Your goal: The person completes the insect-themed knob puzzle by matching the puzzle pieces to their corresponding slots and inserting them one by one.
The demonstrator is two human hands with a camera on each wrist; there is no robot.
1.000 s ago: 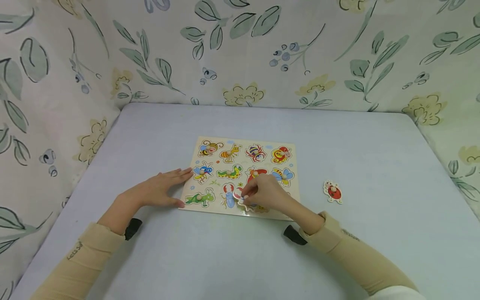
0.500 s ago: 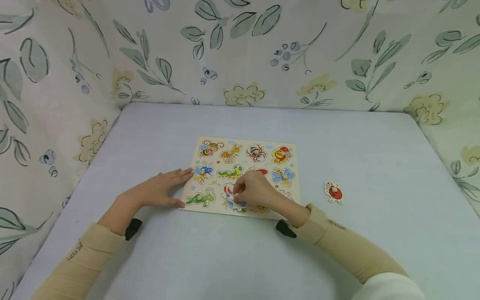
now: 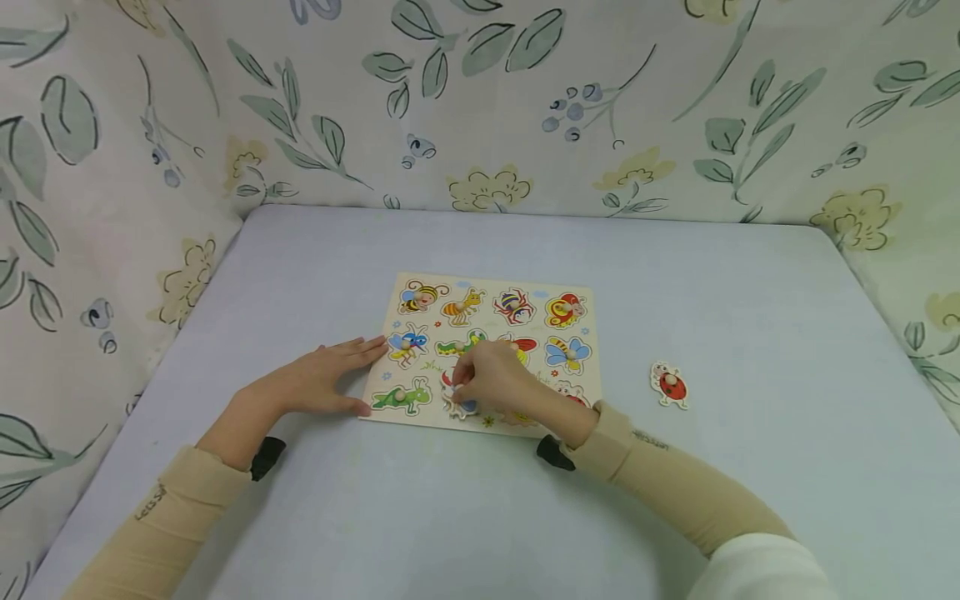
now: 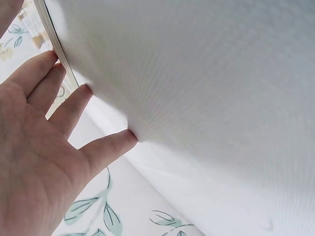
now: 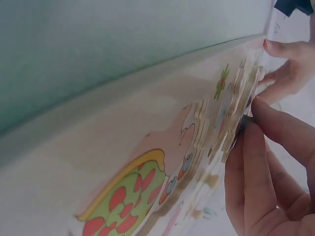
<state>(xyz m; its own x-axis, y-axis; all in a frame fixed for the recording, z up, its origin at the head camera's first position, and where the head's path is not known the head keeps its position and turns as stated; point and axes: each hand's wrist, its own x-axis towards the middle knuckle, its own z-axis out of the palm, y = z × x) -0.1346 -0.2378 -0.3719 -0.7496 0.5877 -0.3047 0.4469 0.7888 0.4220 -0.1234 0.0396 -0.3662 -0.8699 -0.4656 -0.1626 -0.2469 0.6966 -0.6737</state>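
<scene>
A wooden insect puzzle board (image 3: pixel 542 292) lies on the table, with knobbed pieces such as a green grasshopper (image 3: pixel 401 395) sitting in it. My right hand (image 3: pixel 498 379) pinches a beetle puzzle piece (image 3: pixel 459 408) by its knob over the front row. In the right wrist view, the beetle piece (image 5: pixel 239 105) is seen edge-on at the fingertips; whether it is seated in its recess I cannot tell. My left hand (image 3: pixel 318 379) rests spread at the board's left edge, with straight fingers touching it.
A loose red ladybug piece (image 3: pixel 669 386) lies on the white table (image 3: pixel 765 333) to the right of the board. Floral cloth (image 3: pixel 495 108) rises behind the table and along its sides. My right forearm covers part of the board's front right.
My right hand has moved left across the front row with the beetle piece, which now lies over the printed beetle. The left hand has stayed in place.
</scene>
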